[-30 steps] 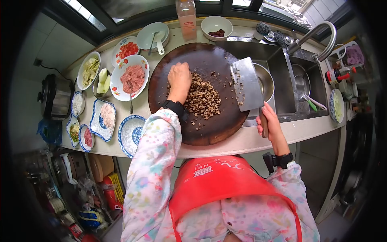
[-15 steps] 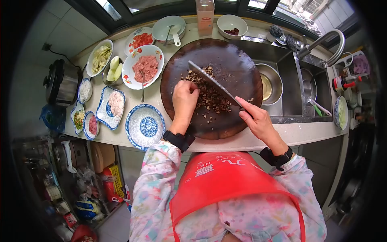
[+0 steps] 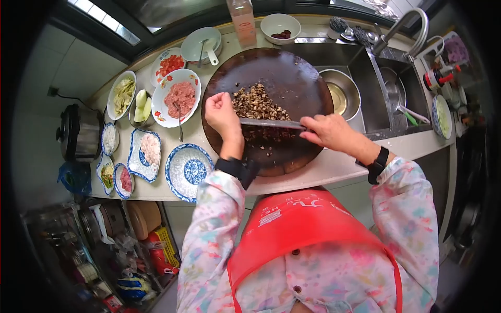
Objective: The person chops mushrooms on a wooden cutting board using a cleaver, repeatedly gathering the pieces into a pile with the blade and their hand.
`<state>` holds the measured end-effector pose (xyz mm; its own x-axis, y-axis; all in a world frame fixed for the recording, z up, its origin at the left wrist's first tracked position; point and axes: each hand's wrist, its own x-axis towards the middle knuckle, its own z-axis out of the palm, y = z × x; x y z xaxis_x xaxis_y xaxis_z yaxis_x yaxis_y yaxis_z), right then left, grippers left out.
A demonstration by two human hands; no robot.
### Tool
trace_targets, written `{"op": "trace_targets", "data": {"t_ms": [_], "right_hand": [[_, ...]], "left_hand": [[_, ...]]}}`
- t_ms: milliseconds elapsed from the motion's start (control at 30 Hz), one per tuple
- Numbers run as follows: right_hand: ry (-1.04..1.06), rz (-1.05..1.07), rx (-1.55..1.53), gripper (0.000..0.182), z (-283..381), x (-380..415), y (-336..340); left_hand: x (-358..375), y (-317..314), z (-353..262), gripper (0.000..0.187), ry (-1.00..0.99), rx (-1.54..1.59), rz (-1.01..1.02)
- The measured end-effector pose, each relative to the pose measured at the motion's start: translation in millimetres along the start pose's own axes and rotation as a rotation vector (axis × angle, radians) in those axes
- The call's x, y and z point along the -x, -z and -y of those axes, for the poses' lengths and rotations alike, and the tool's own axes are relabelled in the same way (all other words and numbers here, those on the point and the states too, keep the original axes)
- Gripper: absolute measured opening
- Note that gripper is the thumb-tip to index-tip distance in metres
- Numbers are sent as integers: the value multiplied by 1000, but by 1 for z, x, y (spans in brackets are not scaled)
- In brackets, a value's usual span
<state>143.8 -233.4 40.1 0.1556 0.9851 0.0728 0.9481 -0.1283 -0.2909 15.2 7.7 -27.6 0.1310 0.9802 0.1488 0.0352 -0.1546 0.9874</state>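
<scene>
My right hand (image 3: 327, 132) grips the handle of a cleaver (image 3: 271, 123), whose blade I see nearly edge-on, lying across the front of a heap of chopped dark brown and pale bits (image 3: 258, 103). The heap sits on a round dark wooden chopping board (image 3: 292, 68), with some crumbs in front of the blade. My left hand (image 3: 223, 116) is closed, fingers curled, over the board's left part beside the heap and close to the blade's far end. Whether anything is inside its fingers is hidden.
Left of the board stand a bowl of minced meat (image 3: 181, 96) with a spoon, an empty blue-patterned bowl (image 3: 180, 180) and several dishes of ingredients. A bottle (image 3: 243, 26) and a bowl with dark red pieces (image 3: 276, 23) stand behind. At right is a sink (image 3: 376, 112) with a metal basin (image 3: 352, 96).
The cleaver has swung from a slant over the heap to nearly level in front of it. My left hand has moved left off the bits. The camera view has tilted.
</scene>
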Motion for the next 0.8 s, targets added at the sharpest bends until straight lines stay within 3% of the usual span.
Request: {"op": "trace_targets", "data": {"t_ms": [133,200,233,300,333,400,467,533,567,667,733,767,800], "right_hand": [[-12,-25,-158,40,-6,-20,49],[56,41,56,44,-7,-32,71],[19,53,99,31,-12,-39,72],[-24,32,166,29,-22,-41,47],[-68,18,227,26,-28,-39,25],[-44,-41,146,27,-42,-16,-11],[-58,-83,117,28,-46,-14,-21],[-73,-35,160,23,-44,-29,7],[-88,-1,170,22,-35,-35,27],[-130,129,196,21,-9,-39,54],[-153,216,211,22,-14,-34,42],[-168,127,164,21,-30,-21,18],[-179,46,114,21,-37,-11,-1]], "left_hand": [[-20,11,-32,8,287,241,2],[-22,18,-60,6,366,323,52],[-22,16,-49,6,364,323,57],[-22,12,-12,6,318,85,15],[-12,6,-5,6,260,81,-117],[13,-4,-8,9,-118,-75,-173],[7,-3,-9,12,-95,-70,-167],[-6,-1,-26,11,173,75,-4],[-9,3,-40,9,256,107,-29],[-13,17,-37,8,362,143,49],[1,13,-12,9,277,-30,-89],[8,8,-3,10,66,-146,-92],[14,0,-23,12,-7,-103,-91]]}}
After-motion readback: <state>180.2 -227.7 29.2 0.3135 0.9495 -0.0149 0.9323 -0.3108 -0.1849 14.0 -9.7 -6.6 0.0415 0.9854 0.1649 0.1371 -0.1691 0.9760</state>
